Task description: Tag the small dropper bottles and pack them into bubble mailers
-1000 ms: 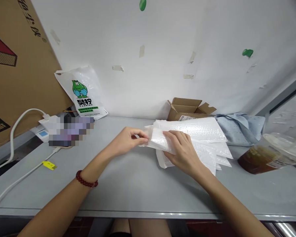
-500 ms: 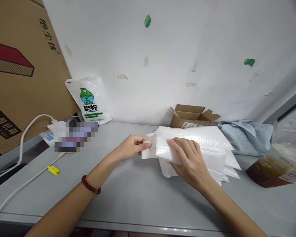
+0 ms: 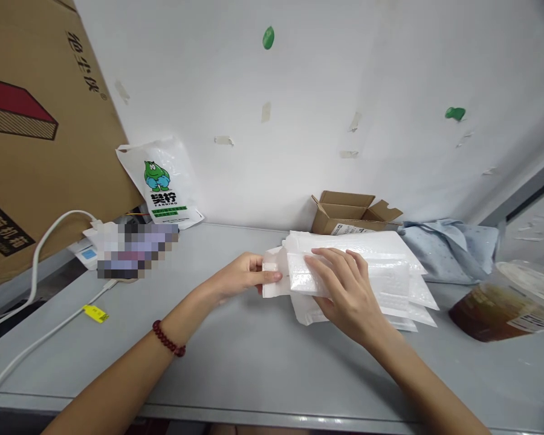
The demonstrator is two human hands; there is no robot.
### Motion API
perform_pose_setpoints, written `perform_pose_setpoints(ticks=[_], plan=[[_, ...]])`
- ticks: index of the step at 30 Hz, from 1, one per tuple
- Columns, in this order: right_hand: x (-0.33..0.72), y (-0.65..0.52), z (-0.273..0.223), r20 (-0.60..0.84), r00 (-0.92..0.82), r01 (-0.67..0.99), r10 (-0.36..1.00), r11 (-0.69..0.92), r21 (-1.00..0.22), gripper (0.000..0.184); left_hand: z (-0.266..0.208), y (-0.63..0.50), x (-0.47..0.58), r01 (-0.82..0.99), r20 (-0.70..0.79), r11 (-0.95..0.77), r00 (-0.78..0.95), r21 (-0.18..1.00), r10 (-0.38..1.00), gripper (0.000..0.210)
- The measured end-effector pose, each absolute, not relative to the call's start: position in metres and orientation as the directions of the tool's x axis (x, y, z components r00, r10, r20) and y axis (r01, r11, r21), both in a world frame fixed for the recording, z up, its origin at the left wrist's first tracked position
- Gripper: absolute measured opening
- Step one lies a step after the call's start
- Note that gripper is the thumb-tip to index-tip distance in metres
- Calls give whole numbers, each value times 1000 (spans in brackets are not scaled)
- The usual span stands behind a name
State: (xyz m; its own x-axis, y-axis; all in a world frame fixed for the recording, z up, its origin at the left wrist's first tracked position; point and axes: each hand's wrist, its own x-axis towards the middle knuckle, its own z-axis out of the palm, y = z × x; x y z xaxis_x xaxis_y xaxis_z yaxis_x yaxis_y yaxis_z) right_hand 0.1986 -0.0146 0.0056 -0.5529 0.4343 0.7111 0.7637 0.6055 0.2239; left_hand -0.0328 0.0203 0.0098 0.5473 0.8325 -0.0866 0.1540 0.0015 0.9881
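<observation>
A white padded bubble mailer is held between my two hands, over a pile of similar white mailers. My left hand is closed, thumb on top, pinching the flat white flap at the mailer's left end. Across the mailer's body lies my right hand, its fingers on top and its thumb underneath, gripping it. What the mailer contains, if anything, does not show.
Behind the pile stands an open cardboard box. A blue-grey cloth and a cup of brown drink are at right. At left are a large carton, a printed white bag, a pixelated object and a white cable.
My left hand has shifted slightly right and down with the flap, which looks a little flatter. My right fingers have moved slightly on the mailer. The view has shifted a little.
</observation>
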Motion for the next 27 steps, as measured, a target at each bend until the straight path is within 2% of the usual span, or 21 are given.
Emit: perform_pose_setpoints(ticks=[5,11,27], plan=[[198,-16,2,706,-578,738,408,631,239,58,7,18,-27,97,-124,84,550,992,826,28],[191,-18,-1,705,-619,704,346,643,303,47,7,14,-21,133,-158,101,540,986,827,14],[188,-19,-3,688,-659,671,304,651,355,44,1,7,-9,148,-155,96,470,984,869,24]])
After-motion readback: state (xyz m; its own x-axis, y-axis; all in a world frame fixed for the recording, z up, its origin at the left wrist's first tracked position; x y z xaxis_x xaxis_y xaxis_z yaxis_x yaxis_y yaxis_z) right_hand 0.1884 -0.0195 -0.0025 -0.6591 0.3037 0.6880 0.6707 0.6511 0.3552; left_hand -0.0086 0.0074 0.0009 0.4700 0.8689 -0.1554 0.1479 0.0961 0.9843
